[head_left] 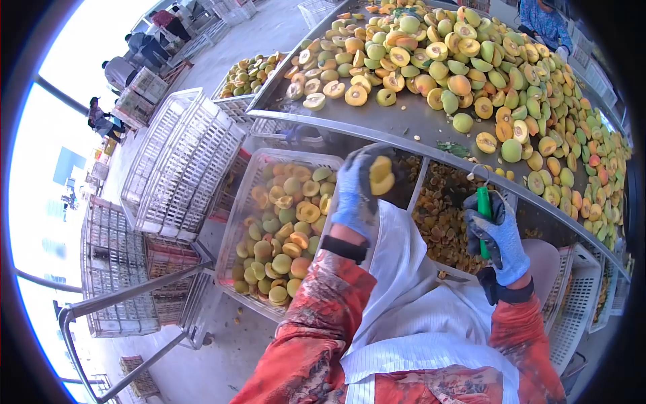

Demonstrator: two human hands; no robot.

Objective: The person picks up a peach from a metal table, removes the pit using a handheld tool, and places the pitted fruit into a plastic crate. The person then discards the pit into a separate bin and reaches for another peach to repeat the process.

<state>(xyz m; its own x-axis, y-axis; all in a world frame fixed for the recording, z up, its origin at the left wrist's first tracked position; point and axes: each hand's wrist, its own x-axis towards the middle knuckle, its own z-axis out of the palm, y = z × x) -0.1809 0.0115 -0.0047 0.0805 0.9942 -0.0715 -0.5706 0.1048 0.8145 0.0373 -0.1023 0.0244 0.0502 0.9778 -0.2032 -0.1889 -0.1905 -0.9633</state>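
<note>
My left hand (356,188), in a grey-and-blue work glove, is closed around a cut apricot (381,176), whose yellow flesh shows beside the fingers. It is at the inner edge of a white crate (232,246) filled with apricots (281,232), many of them halved. A matching glove covers my right hand (499,236), which grips a green-handled tool (484,209) upright. A thin, curved metal end rises from that handle. Above both hands, a heap of whole and halved apricots (464,74) lies on a metal table (410,118).
Below the table rim, a bin holds brown pits (441,222). Stacked white crates (185,161) stand at left beside a metal frame (134,293). More crates (575,296) are at right. One person (545,30) is across the table; several others work in the far left background.
</note>
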